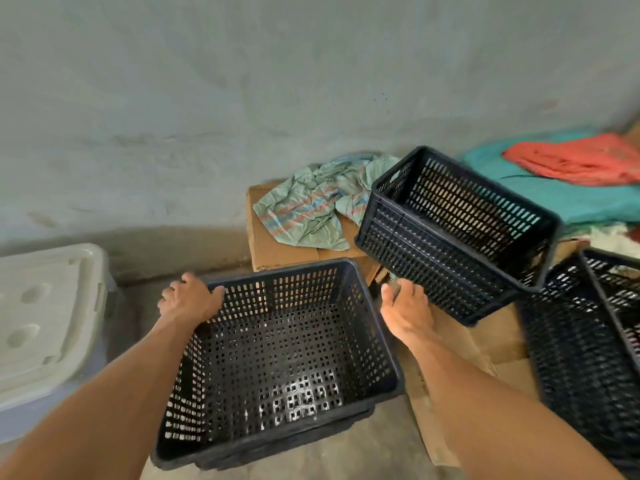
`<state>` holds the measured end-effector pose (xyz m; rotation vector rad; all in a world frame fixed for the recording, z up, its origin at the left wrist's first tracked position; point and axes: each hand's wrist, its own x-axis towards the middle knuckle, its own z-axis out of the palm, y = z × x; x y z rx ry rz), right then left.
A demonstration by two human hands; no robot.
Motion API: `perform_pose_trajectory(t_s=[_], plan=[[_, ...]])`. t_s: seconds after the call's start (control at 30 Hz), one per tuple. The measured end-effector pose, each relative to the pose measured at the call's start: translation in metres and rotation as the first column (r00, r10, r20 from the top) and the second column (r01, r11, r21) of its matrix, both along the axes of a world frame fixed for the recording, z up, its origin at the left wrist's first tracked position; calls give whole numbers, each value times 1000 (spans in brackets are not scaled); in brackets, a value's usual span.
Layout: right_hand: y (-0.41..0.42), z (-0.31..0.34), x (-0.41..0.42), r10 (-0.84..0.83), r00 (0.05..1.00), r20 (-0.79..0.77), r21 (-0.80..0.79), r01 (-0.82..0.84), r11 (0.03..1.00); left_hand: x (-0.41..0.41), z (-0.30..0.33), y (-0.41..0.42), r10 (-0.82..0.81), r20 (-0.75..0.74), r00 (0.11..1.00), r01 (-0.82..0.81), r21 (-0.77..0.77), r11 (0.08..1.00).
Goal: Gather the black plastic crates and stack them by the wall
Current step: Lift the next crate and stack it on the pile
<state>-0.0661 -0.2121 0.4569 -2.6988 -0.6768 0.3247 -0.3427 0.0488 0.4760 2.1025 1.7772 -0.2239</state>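
Note:
An empty black perforated crate (277, 362) sits low in front of me, apparently nested on another crate beneath it. My left hand (188, 299) grips its far left rim. My right hand (407, 311) hovers with fingers apart just right of this crate, below a second black crate (453, 233). That second crate rests tilted on cardboard, its opening facing up and right. A third black crate (588, 344) stands at the right edge, with another rim showing inside it.
The grey wall (242, 98) runs across the back. A cardboard box (277, 244) with a crumpled greenish sack (311, 206) stands by the wall. A white-lidded plastic bin (45, 317) is at left. Teal and red cloths (571, 174) lie at right. Flattened cardboard (485, 344) covers the floor.

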Motion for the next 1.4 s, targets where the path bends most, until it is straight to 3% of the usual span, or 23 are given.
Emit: perform_pose_trajectory(t_s=[0.2,0.33,0.57,1.0,1.17,1.4], plan=[[-31,69,58,-137,988,69,84,131,988,103,67,-3,-184,188,965,174,65,983],[-62,93,110,-240,964,117,117,226,967,187,90,-15,-360,197,912,346,100,933],[-102,89,223,-386,917,104,87,378,922,341,85,-36,-523,199,829,511,111,852],[-100,11,388,-588,808,-37,6,589,808,565,36,-13,-558,-12,830,555,111,824],[-104,-13,399,-578,813,70,-66,582,811,616,13,17,-510,36,860,504,112,857],[-103,-18,407,-655,755,38,54,653,755,633,-14,32,-438,123,890,410,201,889]])
